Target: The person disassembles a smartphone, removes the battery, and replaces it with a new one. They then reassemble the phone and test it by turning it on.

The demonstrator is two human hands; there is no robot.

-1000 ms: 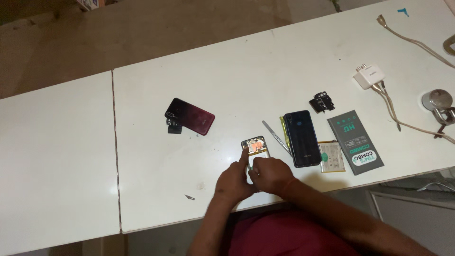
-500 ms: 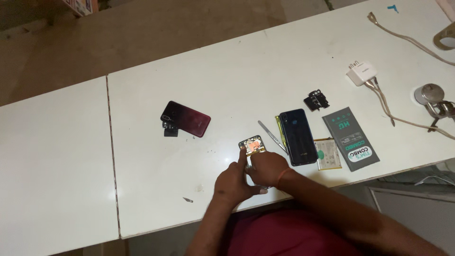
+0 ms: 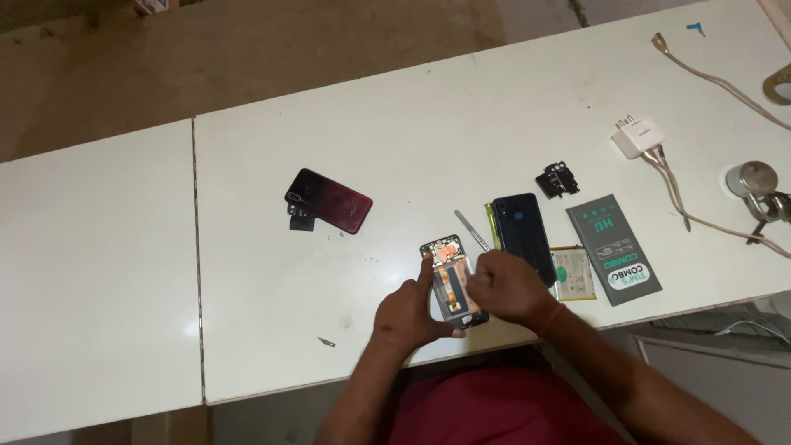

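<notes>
An opened phone (image 3: 449,272) with its back off lies on the white table (image 3: 412,148) near the front edge, its orange and metal insides showing. My left hand (image 3: 409,311) grips its left side, index finger stretched along the edge. My right hand (image 3: 504,286) is closed over the phone's right side, pinching at its insides; whether it holds a small tool I cannot tell. A thin metal pry strip (image 3: 471,228) lies just beyond the phone.
A red-black phone back cover (image 3: 329,200) with a small black part lies to the left. To the right are a dark blue phone (image 3: 523,233), a phone battery (image 3: 572,273), a grey-green flat package (image 3: 613,247), a black camera frame (image 3: 552,179), a white charger with cables (image 3: 638,136) and a round metal tool (image 3: 754,181).
The camera view has shifted slightly. Both hands stay on the opened phone, with only small finger movements at its right side.
</notes>
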